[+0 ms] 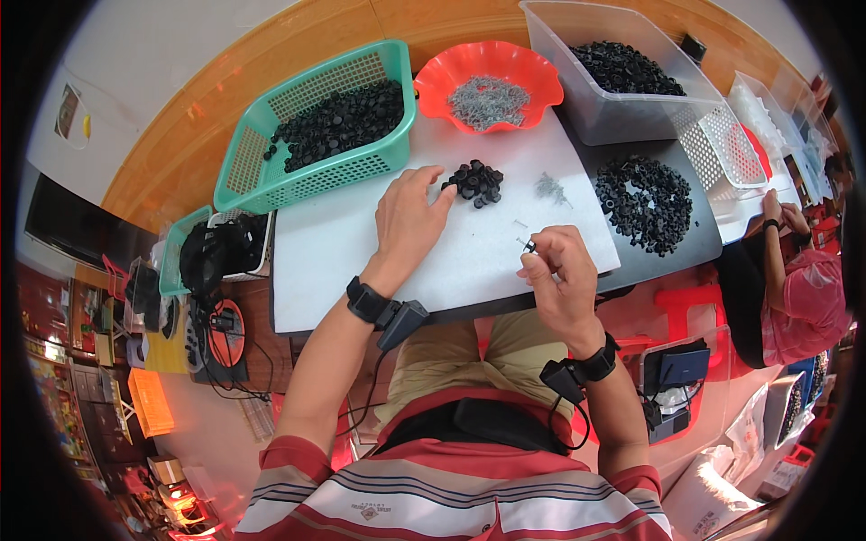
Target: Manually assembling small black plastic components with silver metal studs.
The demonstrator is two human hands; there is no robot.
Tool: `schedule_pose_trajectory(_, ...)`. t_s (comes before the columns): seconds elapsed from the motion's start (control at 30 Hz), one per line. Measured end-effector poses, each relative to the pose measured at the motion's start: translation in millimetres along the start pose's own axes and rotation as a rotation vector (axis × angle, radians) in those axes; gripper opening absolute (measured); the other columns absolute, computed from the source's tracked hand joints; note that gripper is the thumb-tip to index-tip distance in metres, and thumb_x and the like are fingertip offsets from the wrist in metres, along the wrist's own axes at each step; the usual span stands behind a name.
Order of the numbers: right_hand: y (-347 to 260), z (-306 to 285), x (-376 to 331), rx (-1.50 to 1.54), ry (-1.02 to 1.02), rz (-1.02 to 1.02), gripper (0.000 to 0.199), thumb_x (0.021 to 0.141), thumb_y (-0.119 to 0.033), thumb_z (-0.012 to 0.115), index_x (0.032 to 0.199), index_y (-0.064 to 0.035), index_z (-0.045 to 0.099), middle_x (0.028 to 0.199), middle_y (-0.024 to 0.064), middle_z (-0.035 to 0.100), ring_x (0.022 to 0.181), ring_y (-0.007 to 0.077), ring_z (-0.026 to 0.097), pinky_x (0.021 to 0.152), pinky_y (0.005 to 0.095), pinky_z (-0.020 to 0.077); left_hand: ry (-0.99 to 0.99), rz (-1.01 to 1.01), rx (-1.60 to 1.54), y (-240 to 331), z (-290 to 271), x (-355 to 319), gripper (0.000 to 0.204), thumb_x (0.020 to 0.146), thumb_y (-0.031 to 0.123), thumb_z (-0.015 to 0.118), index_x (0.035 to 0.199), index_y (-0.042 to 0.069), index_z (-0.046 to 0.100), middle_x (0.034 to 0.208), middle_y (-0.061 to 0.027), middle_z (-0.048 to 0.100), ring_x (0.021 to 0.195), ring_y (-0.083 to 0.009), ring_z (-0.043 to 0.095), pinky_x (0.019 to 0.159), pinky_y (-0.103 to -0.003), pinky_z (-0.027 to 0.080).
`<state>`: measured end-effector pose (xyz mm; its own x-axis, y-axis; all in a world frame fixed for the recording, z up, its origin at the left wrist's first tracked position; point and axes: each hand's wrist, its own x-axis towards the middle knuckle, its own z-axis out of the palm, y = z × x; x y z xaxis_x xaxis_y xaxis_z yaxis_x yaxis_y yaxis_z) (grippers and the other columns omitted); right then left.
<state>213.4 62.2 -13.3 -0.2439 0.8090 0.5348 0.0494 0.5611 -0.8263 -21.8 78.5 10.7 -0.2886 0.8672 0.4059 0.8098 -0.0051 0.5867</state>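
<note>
On the white work mat [334,279], a small heap of black round plastic parts [478,183] lies in front of me. My left hand [410,215] rests just left of that heap, thumb and fingers apart, its fingertips at the heap's edge. Between thumb and fingers, my right hand [561,270] pinches a thin metal screw [523,242] with a small black piece at its lower end. A single loose screw [520,224] lies just beyond it. Farther right there is a little pile of screws [552,188].
A green basket [316,185] of black parts, a red scalloped bowl [433,77] of screws and a clear bin [595,117] of black pieces line the back. Many black rings [642,203] cover a dark board at right. A co-worker [803,288] sits far right.
</note>
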Motion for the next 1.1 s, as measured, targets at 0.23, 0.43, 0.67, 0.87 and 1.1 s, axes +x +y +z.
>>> schedule_pose_trajectory(0.23,-0.5,-1.7,-3.3,0.03,0.012,0.01,0.022,0.092,-0.003,0.074,0.11,-0.0008,0.062,0.1,0.009,0.061,0.07,0.0127,0.054,0.062,0.0267,0.0461,-0.132,-0.039,-0.04,-1.9,-4.0,0.8,0.019,0.088,0.014,0.074,0.099,-0.002,0.074,0.099,-0.0146,0.074,0.079,-0.0227,0.07,0.076,-0.036,0.055)
schedule_pose_trajectory(0.43,-0.5,-1.2,-4.6,0.063,0.024,0.018,0.021,0.093,-0.004,0.073,0.11,-0.0011,0.062,0.1,0.0081,0.06,0.07,0.0113,0.053,0.061,0.0254,0.0452,-0.179,-0.031,-0.117,-0.9,-12.5,-4.2,0.022,0.088,0.011,0.072,0.105,-0.002,0.072,0.096,-0.0121,0.073,0.078,-0.0203,0.067,0.075,-0.032,0.054)
schedule_pose_trajectory(0.67,0.4,-3.0,-5.5,0.078,0.018,0.03,0.02,0.093,-0.004,0.074,0.11,-0.0013,0.062,0.099,0.0072,0.06,0.07,0.0102,0.051,0.061,0.0245,0.0441,-0.223,0.087,-0.188,-9.4,-14.9,-10.8,0.034,0.092,0.008,0.068,0.125,0.0,0.069,0.108,-0.0114,0.068,0.087,-0.0193,0.063,0.079,-0.03,0.052)
schedule_pose_trajectory(0.87,-0.3,-4.4,-6.8,0.078,0.027,0.035,0.02,0.093,-0.004,0.074,0.109,-0.0013,0.062,0.1,0.0068,0.06,0.07,0.0096,0.051,0.061,0.0243,0.044,-0.279,0.096,-0.19,-8.1,-18.4,-12.7,0.028,0.095,0.007,0.064,0.121,-0.003,0.065,0.109,-0.0119,0.065,0.088,-0.0229,0.062,0.084,-0.033,0.051)
schedule_pose_trajectory(1.1,1.2,-3.9,-7.3,0.096,0.032,0.03,0.02,0.093,-0.004,0.074,0.11,-0.0012,0.063,0.1,0.0066,0.06,0.07,0.0088,0.051,0.06,0.0237,0.0439,-0.308,0.027,-0.265,-2.8,-25.1,-15.2,0.022,0.097,0.009,0.064,0.116,-0.003,0.063,0.103,-0.0116,0.068,0.091,-0.021,0.063,0.087,-0.033,0.051)
